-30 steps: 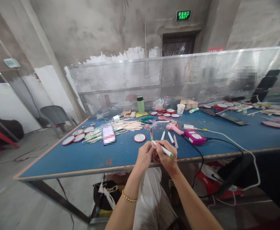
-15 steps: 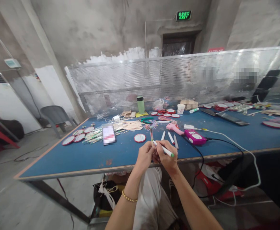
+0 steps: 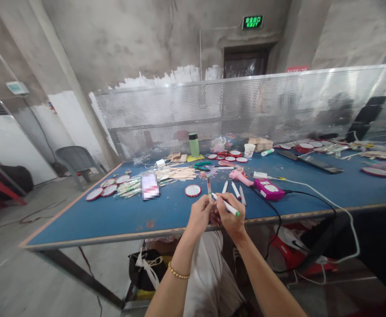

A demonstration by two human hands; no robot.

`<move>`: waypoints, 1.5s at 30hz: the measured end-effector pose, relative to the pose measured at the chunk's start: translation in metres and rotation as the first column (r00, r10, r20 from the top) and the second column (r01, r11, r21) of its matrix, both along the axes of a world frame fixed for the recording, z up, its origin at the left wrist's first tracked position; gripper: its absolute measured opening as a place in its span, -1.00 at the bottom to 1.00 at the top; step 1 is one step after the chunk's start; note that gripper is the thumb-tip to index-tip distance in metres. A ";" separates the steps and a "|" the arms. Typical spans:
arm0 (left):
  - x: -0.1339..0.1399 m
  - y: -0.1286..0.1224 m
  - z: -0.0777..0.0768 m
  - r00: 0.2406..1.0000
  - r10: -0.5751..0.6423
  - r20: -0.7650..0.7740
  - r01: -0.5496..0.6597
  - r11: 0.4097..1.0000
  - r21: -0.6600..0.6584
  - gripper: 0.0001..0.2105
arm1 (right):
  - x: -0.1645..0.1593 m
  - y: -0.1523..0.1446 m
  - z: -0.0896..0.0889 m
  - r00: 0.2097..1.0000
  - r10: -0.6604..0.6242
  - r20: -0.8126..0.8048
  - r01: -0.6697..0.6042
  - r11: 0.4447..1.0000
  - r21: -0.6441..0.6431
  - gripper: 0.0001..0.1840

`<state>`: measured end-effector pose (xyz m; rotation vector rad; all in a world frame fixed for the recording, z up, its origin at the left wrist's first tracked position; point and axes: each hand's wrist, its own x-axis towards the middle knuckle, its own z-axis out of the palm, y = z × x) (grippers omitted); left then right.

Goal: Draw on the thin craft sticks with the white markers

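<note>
Left hand [image 3: 198, 215]: grip pinched on a thin stick [image 3: 209, 188], held upright just over the near tabletop edge [image 3: 113, 235], so its face is offered to the pen tip.
Right hand [image 3: 230, 219]: grip closed on a white pen [image 3: 226, 205] in a writing hold, green cap end pointing out right, tip in at the stick's lower part. Contact point too small to confirm.
Hands: touching each other, likely to brace for fine marking.
Left wrist: bead bracelet [image 3: 178, 273].
Just beyond the hands: three more white pens [image 3: 235, 190] lying side by side, near the working hand; a round red-rimmed disc [image 3: 193, 190] to their left.
Right of pens: pink glue gun [image 3: 240, 177] and a magenta box [image 3: 268, 189], black cable running off the edge.
Left-middle: pile of sticks [image 3: 179, 172], row of discs [image 3: 108, 186], stock kept to the side.
Far side: green bottle [image 3: 193, 144], white cup [image 3: 249, 150], more discs.
Back: perforated metal screen [image 3: 212, 110] dividing the tabletop from the far bench.
</note>
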<state>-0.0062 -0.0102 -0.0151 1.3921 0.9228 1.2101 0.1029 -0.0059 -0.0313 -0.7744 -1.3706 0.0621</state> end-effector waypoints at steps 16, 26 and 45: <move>-0.001 0.001 -0.002 1.000 0.002 -0.005 -0.002 1.000 -0.002 -0.69 | 0.002 -0.003 0.002 0.996 0.021 0.082 -0.022 1.000 0.004 -0.82; -0.001 0.000 0.001 1.000 0.006 -0.008 -0.006 1.000 -0.008 -0.66 | 0.002 -0.002 0.001 0.997 -0.001 0.080 0.003 1.000 -0.023 -0.81; 0.000 -0.001 0.001 1.000 0.002 -0.002 -0.002 1.000 0.000 -0.66 | 0.001 -0.003 0.001 0.999 -0.020 0.038 0.020 1.000 -0.008 -0.81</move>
